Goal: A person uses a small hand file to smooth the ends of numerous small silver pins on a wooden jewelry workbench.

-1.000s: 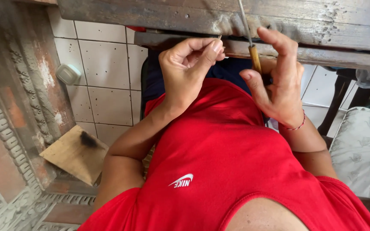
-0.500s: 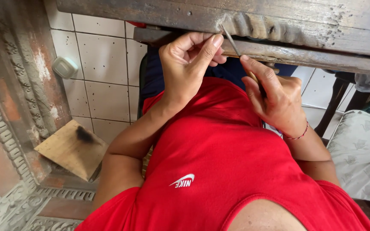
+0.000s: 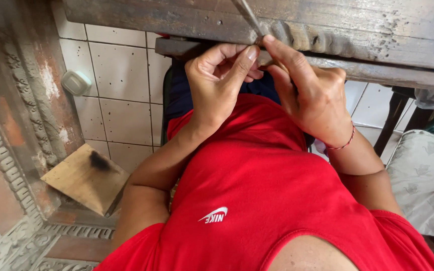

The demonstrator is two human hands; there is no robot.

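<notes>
My left hand [image 3: 222,80] and my right hand [image 3: 310,93] meet at the edge of a worn wooden bench plank [image 3: 337,30] in front of me. Between the fingertips of both hands is a thin metal tool blade [image 3: 249,17] that slants up and to the left across the wood. My right index finger and thumb pinch the blade near its lower end; my left thumb and fingers close beside it. The tool's handle is hidden inside my right hand. A red string bracelet circles my right wrist. I wear a red shirt.
A carved wooden panel [image 3: 11,150] leans at the left over a white tiled floor [image 3: 121,100]. A small wooden block [image 3: 84,178] with a dark mark lies on the floor. A round white object [image 3: 75,83] sits on the tiles. Patterned fabric [image 3: 423,175] lies right.
My right hand turned over and closed around the tool, hiding its wooden handle. Both hands came together at the plank's edge, and the blade now slants instead of standing upright.
</notes>
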